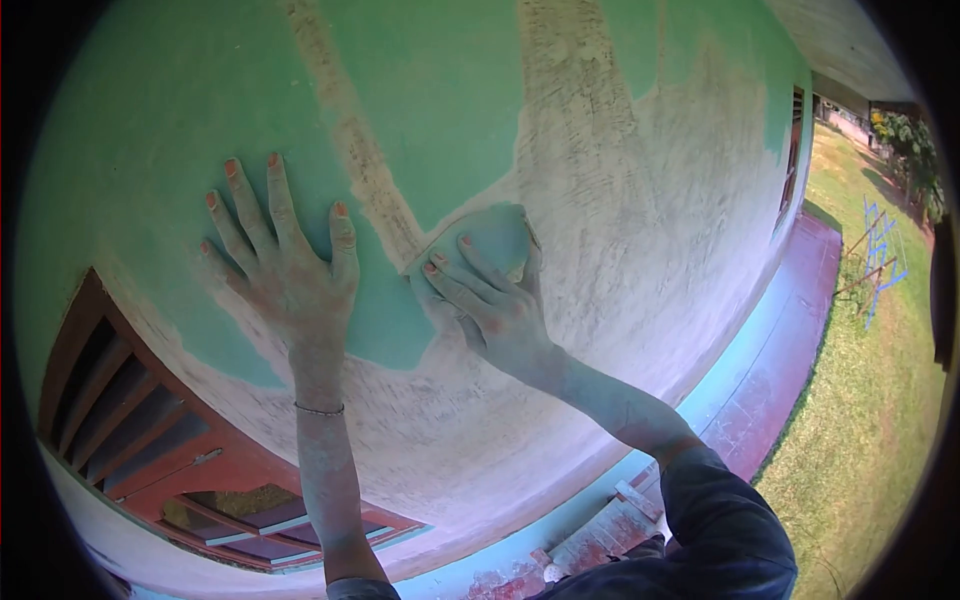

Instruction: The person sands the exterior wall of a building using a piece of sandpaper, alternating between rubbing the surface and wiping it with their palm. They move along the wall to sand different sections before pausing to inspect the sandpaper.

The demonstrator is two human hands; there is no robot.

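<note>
My left hand point(300, 270) lies flat on the green part of the wall point(430, 90), its fingers spread and dusty, with nothing in it. To its right, my right hand point(495, 305) presses a greenish, dust-covered sheet point(495, 230) against the wall. The sheet is bent, and its edges show above and beside the fingers. It touches the border between the green paint and a pale, scraped patch point(590, 160). A pale, rough strip point(355, 140) runs down the wall to the sheet. The sheet's underside is hidden.
A red-framed window with slats point(120, 400) is at the lower left. Below me stands a dusty wooden plank surface point(610, 535). A walkway point(750, 390) runs along the wall, beside grass point(850, 430) with a blue rack-like object point(880, 260). Another window point(792, 150) is at the right.
</note>
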